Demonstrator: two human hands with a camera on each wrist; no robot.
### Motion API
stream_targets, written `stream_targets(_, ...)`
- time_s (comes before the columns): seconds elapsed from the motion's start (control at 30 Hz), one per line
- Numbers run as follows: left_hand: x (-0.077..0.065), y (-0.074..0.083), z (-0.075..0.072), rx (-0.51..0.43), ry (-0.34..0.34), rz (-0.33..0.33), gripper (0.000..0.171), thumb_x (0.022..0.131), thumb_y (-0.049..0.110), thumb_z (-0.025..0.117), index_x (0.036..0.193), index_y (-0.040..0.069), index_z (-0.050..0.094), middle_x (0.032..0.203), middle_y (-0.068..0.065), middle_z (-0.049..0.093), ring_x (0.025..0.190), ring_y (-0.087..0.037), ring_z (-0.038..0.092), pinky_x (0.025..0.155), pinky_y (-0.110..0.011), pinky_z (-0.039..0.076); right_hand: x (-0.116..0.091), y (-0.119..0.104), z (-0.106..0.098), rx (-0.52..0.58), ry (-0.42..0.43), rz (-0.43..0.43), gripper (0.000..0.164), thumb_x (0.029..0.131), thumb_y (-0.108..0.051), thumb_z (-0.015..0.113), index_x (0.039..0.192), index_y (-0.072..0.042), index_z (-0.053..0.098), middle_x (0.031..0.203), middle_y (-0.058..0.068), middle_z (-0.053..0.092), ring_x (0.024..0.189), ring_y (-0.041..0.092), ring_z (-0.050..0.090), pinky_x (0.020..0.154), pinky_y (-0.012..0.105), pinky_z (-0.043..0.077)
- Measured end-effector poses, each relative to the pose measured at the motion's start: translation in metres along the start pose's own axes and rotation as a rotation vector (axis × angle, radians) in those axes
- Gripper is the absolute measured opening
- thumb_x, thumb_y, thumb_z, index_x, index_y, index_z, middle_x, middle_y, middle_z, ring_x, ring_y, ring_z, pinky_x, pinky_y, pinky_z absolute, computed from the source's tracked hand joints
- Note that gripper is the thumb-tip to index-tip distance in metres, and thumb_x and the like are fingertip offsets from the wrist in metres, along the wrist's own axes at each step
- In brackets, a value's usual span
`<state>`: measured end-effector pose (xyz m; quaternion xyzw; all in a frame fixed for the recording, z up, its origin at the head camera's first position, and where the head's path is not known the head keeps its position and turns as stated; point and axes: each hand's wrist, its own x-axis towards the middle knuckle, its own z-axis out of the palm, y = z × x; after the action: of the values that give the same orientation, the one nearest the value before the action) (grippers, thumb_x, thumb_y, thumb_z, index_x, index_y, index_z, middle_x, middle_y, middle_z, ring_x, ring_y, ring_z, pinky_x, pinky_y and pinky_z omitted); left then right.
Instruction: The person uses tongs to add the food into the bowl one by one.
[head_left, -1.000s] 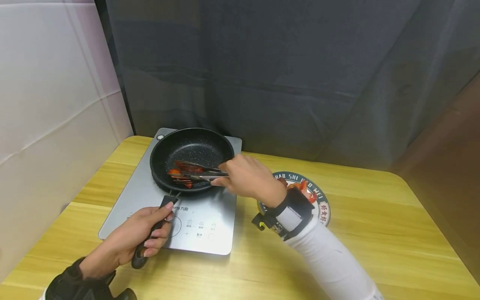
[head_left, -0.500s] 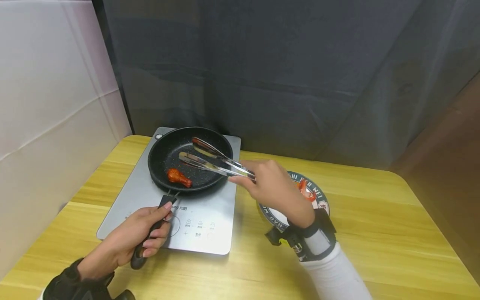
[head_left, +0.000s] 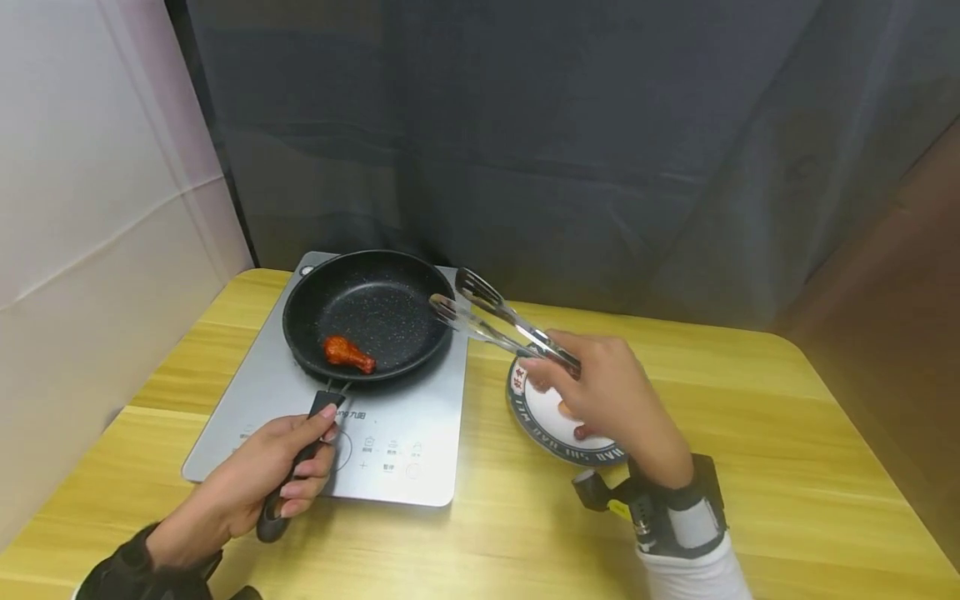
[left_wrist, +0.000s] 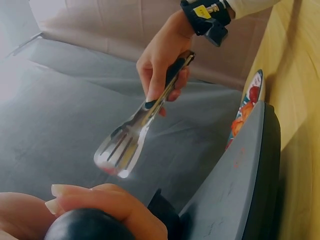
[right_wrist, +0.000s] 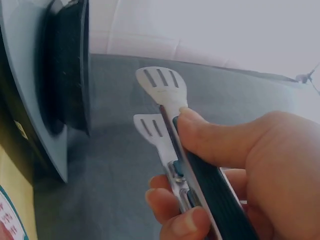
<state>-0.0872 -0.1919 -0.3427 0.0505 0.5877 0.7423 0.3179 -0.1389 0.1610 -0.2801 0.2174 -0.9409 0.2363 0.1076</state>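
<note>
My left hand (head_left: 281, 467) grips the black handle of a frying pan (head_left: 405, 308) that sits on a silver induction cooktop (head_left: 420, 492). One reddish-brown chicken drumstick (head_left: 348, 354) lies in the pan near the handle side. My right hand (head_left: 607, 392) holds metal tongs (head_left: 502, 325) with slotted ends. Their arms stand apart with nothing between them, the tips by the pan's right rim. In the right wrist view the thumb lies along the dark grip of the tongs. Below the right hand is a round patterned plate (head_left: 536, 429), partly hidden, with reddish food on it.
The cooktop and plate stand on a wooden table (head_left: 750, 442). A dark grey curtain (head_left: 525, 150) hangs behind the table. White cloth (head_left: 97, 167) bounds the left side, and a brown panel (head_left: 892, 275) the right.
The tongs, their arms now apart, have come up out of the pan and moved right toward the plate with my right hand. The drumstick stays in the pan; my left hand keeps its grip.
</note>
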Motion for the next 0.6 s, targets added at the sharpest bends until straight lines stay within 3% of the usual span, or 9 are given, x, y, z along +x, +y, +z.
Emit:
stream_targets(0.1,0.001,0.000,0.001,-0.005,-0.007,-0.009,0.039,0.102,0.043,0.039,0.094,0.006,0.035,0.063,0.005,0.035,0.045,-0.004,0.034,0.038,-0.017,0.035,-0.007,0.006,-0.009,-0.022,0.011,0.049,0.023,0.090,-0.045,0.064,0.082,-0.024,0.066,0.065,-0.014,0.059,0.058,0.010,0.056,0.053,0.027,0.048)
stream_targets(0.2,0.002,0.001,0.002,0.000,-0.013,-0.010,0.039,0.102,0.043,0.039,0.094,0.005,0.036,0.063,0.005,0.034,0.045,-0.004,0.034,0.038,-0.017,0.035,-0.013,0.013,-0.018,-0.109,0.057,0.052,0.024,0.087,-0.045,0.067,0.087,-0.020,0.069,0.062,-0.010,0.055,0.063,0.015,0.051,0.058,0.031,0.041)
stream_targets(0.43,0.002,0.002,0.002,0.004,-0.027,-0.005,0.039,0.102,0.044,0.038,0.093,0.006,0.037,0.064,0.004,0.036,0.046,-0.005,0.035,0.040,-0.018,0.037,-0.029,0.025,-0.035,-0.185,0.084,0.052,0.033,0.085,-0.037,0.073,0.104,-0.010,0.071,0.066,-0.004,0.056,0.061,0.019,0.050,0.057,0.034,0.041)
stream_targets(0.6,0.000,0.002,0.000,0.005,-0.031,-0.012,0.038,0.103,0.042,0.038,0.093,0.006,0.037,0.065,0.004,0.037,0.047,-0.006,0.037,0.040,-0.019,0.038,-0.041,0.035,-0.043,-0.222,0.060,0.046,0.035,0.083,-0.037,0.075,0.104,-0.009,0.071,0.064,-0.005,0.055,0.057,0.015,0.048,0.052,0.031,0.038)
